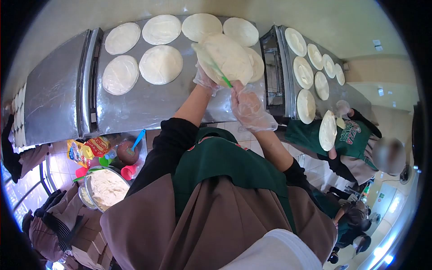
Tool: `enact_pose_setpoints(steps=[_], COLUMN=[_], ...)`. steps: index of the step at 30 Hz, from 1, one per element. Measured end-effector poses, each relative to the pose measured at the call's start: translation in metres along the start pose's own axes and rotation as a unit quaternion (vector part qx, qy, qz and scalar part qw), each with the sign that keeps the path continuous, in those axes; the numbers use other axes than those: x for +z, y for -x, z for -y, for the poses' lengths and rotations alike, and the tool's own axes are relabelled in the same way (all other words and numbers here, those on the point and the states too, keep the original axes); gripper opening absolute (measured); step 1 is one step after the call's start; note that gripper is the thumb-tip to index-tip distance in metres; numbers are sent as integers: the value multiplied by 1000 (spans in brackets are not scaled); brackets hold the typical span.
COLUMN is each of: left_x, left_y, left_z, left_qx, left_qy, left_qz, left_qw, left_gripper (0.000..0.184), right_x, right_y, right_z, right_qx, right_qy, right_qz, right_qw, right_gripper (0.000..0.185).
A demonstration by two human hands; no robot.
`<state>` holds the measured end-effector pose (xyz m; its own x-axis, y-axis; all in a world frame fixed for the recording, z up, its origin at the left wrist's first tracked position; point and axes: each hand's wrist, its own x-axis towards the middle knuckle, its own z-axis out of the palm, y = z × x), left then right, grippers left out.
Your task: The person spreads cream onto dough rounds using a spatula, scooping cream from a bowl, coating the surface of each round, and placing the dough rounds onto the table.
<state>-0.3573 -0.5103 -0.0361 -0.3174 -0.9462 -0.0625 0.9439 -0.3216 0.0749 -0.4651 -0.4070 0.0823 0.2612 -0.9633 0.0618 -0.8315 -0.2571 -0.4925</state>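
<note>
In a clear plastic glove, my left hand (206,80) is under a round dough base (231,56) spread with white cream, its fingers mostly hidden beneath it. The base is lifted above the metal table, partly covering another coated base (256,65). My right hand (248,105), also gloved, is closed round the green handle of a spatula (215,66), whose pale blade lies along the base's left side. More coated bases rest on the metal table, including one (161,65) left of my hands and one (201,27) behind them.
A metal table (180,101) stands before me, with another metal surface (56,85) left. Lower left are a bowl of white cream (107,188), a bowl of reddish sauce (128,152) and packets (96,147). At right, a co-worker in a green apron (348,137) holds a coated base (327,130).
</note>
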Motion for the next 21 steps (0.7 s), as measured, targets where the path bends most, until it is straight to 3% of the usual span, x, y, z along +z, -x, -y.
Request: enact_pose_setpoints(steps=[2, 3, 5, 6, 8, 9, 11, 14, 15, 17, 18, 20, 21], left_x=[-9, -13, -11, -4, 11, 12, 15, 20, 17, 8, 5, 0, -4], left_y=[0, 0, 1, 2, 3, 4, 5, 4, 4, 3, 4, 7, 4], left_z=[1, 0, -3, -6, -12, -12, -12, -9, -10, -11, -9, -5, -6], left_qx=[106, 107, 30, 32, 11, 12, 61, 76, 76, -3, -3, 75, 76], left_qy=[-200, -200, 66, 66, 20, 21, -106, -127, -126, 30, 30, -204, -204], left_qz=[12, 12, 177, 177, 53, 53, 35, 6, 5, 59, 59, 42, 41], left_qw=[974, 974, 982, 982, 998, 998, 992, 989, 989, 998, 998, 975, 975], left_gripper=[63, 63, 61, 61, 59, 59, 58, 58, 58, 58, 58, 60, 60], right_x=[1, 1, -6, -11, -23, -27, -30, -27, -20, -17, -17, -19, -24], right_y=[2, 3, -2, -5, -16, -21, -28, -30, -26, -20, -18, -16, -17], right_z=[1, 2, 5, 6, 5, 2, -4, -5, -6, -7, -6, -3, 2], right_qx=[-25, -50, -60, -70, -19, 35, 63, 44, -10, -63, -90, -118, -99], right_qy=[10, 21, -15, -50, -41, -31, -19, 34, 40, 48, 32, 15, -20], right_qz=[-7, -15, -25, -35, -29, -24, -24, 12, 12, 10, 37, 65, 59], right_qw=[1000, 998, 998, 996, 999, 999, 998, 998, 999, 997, 995, 991, 993], right_gripper=[17, 17, 17, 17, 18, 18, 18, 18, 18, 18, 18, 18, 18])
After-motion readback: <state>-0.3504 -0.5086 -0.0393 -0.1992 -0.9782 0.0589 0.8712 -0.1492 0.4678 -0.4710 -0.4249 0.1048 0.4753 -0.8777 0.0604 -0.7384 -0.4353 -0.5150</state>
